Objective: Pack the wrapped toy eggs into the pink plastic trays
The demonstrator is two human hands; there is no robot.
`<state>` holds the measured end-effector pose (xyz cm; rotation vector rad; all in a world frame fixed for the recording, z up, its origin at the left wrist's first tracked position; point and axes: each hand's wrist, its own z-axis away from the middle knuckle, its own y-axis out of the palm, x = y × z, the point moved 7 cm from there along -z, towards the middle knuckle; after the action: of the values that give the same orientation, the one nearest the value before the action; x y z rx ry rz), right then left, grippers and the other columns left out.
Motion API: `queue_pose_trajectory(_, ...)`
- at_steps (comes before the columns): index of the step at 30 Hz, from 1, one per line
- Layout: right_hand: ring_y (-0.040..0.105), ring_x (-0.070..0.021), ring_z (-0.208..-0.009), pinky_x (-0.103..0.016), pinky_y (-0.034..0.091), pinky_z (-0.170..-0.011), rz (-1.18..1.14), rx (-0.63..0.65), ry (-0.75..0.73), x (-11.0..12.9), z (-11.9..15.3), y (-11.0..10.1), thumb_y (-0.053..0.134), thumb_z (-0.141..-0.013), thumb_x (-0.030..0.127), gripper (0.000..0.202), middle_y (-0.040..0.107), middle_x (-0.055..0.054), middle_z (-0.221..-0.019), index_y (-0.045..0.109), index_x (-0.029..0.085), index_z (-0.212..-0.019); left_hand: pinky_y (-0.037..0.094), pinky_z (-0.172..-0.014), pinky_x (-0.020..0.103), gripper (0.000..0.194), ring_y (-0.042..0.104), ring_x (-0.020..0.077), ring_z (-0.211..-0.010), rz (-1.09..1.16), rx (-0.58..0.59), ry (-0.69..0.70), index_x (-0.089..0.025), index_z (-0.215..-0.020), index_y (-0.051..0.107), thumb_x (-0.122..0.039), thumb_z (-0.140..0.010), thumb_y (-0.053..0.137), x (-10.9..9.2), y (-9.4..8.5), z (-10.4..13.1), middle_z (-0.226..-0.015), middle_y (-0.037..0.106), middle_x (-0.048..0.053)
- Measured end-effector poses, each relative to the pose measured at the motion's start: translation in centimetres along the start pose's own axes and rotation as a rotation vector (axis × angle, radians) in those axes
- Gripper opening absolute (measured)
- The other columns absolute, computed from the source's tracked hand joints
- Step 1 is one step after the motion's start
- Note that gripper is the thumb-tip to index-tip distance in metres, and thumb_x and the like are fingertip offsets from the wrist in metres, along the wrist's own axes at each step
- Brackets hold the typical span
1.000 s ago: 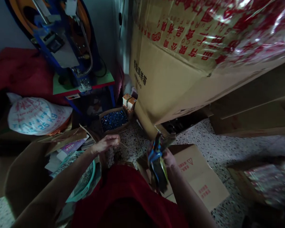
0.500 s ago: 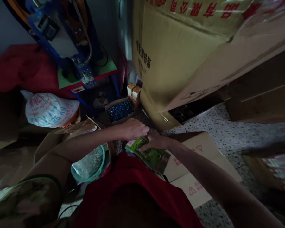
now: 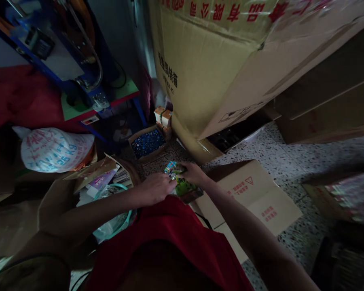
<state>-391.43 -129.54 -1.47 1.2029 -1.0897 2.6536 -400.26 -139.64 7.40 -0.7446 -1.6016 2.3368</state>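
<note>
In front of my lap I see a green, brightly printed packet or stack of printed cards [image 3: 184,188]; its exact kind is too dim to tell. My right hand [image 3: 191,174] is closed on its far right part, thumb towards me. Against its left edge, my left hand [image 3: 157,188] has its fingers drawn together, partly hidden from view. Blue print shows at the far end, between the two hands. Below and to the right lies an open cardboard carton [image 3: 251,194] with red print.
A turquoise basket [image 3: 128,220] with plastic bags stands left, beside a carton of papers [image 3: 103,180]. Ahead are a box of small blue pieces [image 3: 148,143] and a blue machine [image 3: 63,52] on a green-topped stand [image 3: 129,89]. A tall carton [image 3: 200,72] rises ahead right.
My view has shifted slightly to the right. My left hand has drawn back left and towards me, apart from my right hand, and the packet's blue-printed end now shows between them.
</note>
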Motion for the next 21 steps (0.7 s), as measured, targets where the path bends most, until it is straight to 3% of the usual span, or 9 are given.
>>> queue_pose_trajectory(3, 0.06, -0.0186, -0.079, -0.024, 0.041, -0.068, 0.005, -0.039, 0.046, -0.4, -0.3, 0.3, 0.071, -0.072, 0.031, 0.027, 0.07, 0.0, -0.084, 0.07, 0.022, -0.097, 0.037, -0.094, 0.045, 0.016, 0.06, 0.0239, -0.089, -0.059, -0.085, 0.007, -0.016, -0.094, 0.057, -0.009, -0.089, 0.044, 0.8, 0.9, 0.0, -0.082, 0.065, 0.007)
queue_pose_trajectory(8, 0.061, -0.0202, -0.081, -0.024, 0.04, -0.067, 0.029, -0.09, 0.133, -1.3, -0.8, 1.1, 0.069, -0.07, 0.028, 0.027, 0.07, -0.003, -0.086, 0.07, 0.022, -0.097, 0.04, -0.076, 0.032, 0.014, 0.058, 0.0207, -0.094, 0.045, -0.079, 0.031, -0.02, -0.094, 0.057, -0.01, -0.088, 0.048, 1.3, 2.0, 0.2, -0.091, 0.064, 0.005)
queue_pose_trajectory(11, 0.061, -0.0202, -0.079, -0.025, 0.04, -0.067, 0.023, -0.12, 0.184, -1.4, -1.2, 1.8, 0.062, -0.071, 0.02, 0.025, 0.07, -0.004, -0.085, 0.07, 0.021, -0.095, 0.041, -0.076, 0.033, 0.015, 0.058, 0.0223, -0.093, 0.003, -0.056, 0.038, -0.018, -0.097, 0.059, -0.011, -0.088, 0.048, 0.9, 3.0, -0.1, -0.089, 0.064, 0.006)
queue_pose_trajectory(18, 0.062, -0.0199, -0.086, -0.025, 0.045, -0.073, -0.116, -0.159, 0.14, -0.5, 0.0, 2.2, 0.06, -0.073, 0.023, 0.032, 0.071, -0.003, -0.092, 0.068, 0.02, -0.103, 0.037, -0.097, 0.051, 0.028, 0.056, 0.0259, -0.105, -0.051, -0.077, -0.199, -0.017, -0.109, 0.063, -0.012, -0.091, 0.042, 4.7, 4.3, 0.4, -0.101, 0.067, 0.012)
queue_pose_trajectory(21, 0.062, -0.0201, -0.087, -0.026, 0.046, -0.075, -0.161, -0.175, 0.075, 0.1, 0.9, 1.8, 0.059, -0.074, 0.024, 0.032, 0.071, -0.001, -0.09, 0.068, 0.021, -0.104, 0.029, -0.101, 0.065, 0.029, 0.05, 0.029, -0.12, -0.017, -0.097, -0.283, -0.018, -0.102, 0.065, -0.008, -0.088, 0.041, 7.1, 3.6, 1.1, -0.129, 0.058, 0.015)
